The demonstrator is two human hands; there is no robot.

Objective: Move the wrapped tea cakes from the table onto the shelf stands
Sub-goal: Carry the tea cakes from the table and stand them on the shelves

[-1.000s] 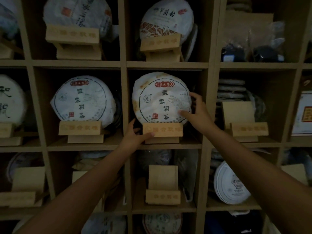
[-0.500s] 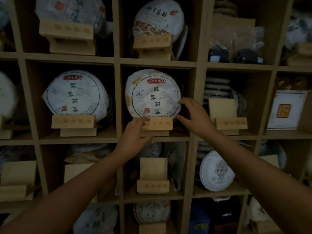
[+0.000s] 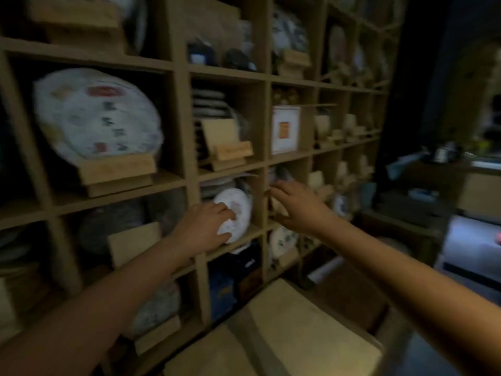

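Note:
The frame is blurred. A white wrapped tea cake (image 3: pixel 95 118) stands upright on its wooden stand (image 3: pixel 116 169) in a shelf compartment at the left, with no hand on it. My left hand (image 3: pixel 202 226) hangs lower, fingers loosely curled, in front of a smaller white tea cake (image 3: pixel 238 210) leaning in the compartment below; I cannot tell if it touches it. My right hand (image 3: pixel 298 207) is spread in the air by the shelf divider and holds nothing. An empty wooden stand (image 3: pixel 227 142) sits in the compartment right of the placed cake.
The wooden grid shelf (image 3: pixel 179 120) runs away to the right, with more cakes, stands and a white box with a red label (image 3: pixel 285 129). A pale wooden surface (image 3: pixel 284 337) lies below my arms. A dark counter (image 3: pixel 439 169) with small items is at the far right.
Both hands have left the tea cake and its stand and dropped lower and to the right. The view has swung right, so the placed cake now sits at the left.

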